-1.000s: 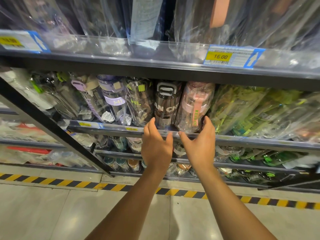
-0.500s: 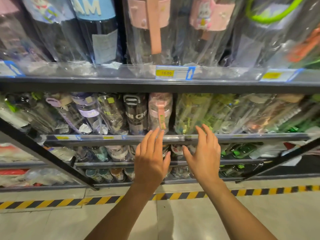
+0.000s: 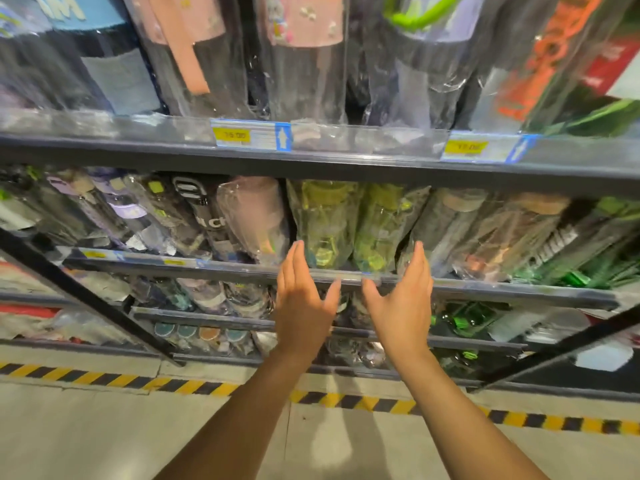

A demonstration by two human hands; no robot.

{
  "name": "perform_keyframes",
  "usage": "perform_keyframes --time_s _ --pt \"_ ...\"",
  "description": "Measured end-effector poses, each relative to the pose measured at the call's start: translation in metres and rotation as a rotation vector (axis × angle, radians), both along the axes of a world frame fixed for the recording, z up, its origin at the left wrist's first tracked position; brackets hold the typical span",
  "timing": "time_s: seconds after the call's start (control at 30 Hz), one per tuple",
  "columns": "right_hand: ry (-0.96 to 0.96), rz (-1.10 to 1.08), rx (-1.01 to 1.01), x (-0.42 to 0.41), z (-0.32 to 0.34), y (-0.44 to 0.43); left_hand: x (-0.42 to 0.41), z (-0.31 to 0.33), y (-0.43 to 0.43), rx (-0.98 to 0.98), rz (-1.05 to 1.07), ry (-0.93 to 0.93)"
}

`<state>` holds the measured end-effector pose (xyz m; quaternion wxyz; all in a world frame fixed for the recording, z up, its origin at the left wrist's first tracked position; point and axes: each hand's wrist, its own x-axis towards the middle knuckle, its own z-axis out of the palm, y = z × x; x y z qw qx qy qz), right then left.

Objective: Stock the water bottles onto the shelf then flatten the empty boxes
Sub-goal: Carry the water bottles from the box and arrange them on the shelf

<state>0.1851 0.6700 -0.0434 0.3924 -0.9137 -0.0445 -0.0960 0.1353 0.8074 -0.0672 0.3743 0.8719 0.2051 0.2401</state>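
Wrapped water bottles stand in rows on a dark metal shelf (image 3: 207, 268). Two yellow-green bottles (image 3: 325, 223) sit at the middle, with a pink bottle (image 3: 256, 216) and a black bottle (image 3: 204, 216) to their left. My left hand (image 3: 304, 303) and my right hand (image 3: 401, 303) are raised in front of the shelf edge, fingers straight, palms facing each other, holding nothing. The fingertips reach up to the base of the yellow-green bottles. I cannot tell whether they touch the wrapping. No box is in view.
An upper shelf (image 3: 311, 168) with taller wrapped bottles and yellow price tags (image 3: 235, 135) hangs above. Lower shelves hold more bottles. Black slanted frame bars (image 3: 86, 296) cross at left and right. A yellow-black stripe (image 3: 121, 379) marks the tiled floor.
Both hands have shifted right along the shelf edge, from the black and pink bottles to the yellow-green ones. The view has risen and moved right.
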Motion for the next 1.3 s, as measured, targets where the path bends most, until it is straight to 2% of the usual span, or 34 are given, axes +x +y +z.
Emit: perform_keyframes --time_s 0.13,0.23,0.3,0.6,0.77,0.9,1.1,1.3 --pt "0.076 0.064 0.153 0.015 -0.003 0.0 0.021 -0.001 -0.012 -0.154 0.089 0.026" --pt "0.124 0.057 0.197 0.025 -0.006 0.006 0.04 0.002 -0.009 -0.341 0.112 0.049" --pt "0.141 0.048 0.214 0.03 -0.011 0.009 0.053 0.002 -0.002 -0.387 0.137 0.093" --pt "0.135 -0.016 0.282 0.035 -0.032 0.013 0.081 -0.014 0.023 -0.216 0.15 0.298" --pt "0.147 -0.056 0.232 0.04 -0.035 0.017 0.088 -0.014 0.033 -0.095 0.145 0.322" --pt "0.169 -0.065 0.209 0.04 -0.035 0.023 0.081 -0.018 0.035 -0.054 0.192 0.255" --pt "0.179 -0.053 0.198 0.048 -0.03 0.03 0.07 -0.012 0.035 -0.048 0.256 0.277" --pt "0.173 -0.079 0.141 0.064 -0.031 0.036 0.075 -0.009 0.034 -0.037 0.199 0.294"
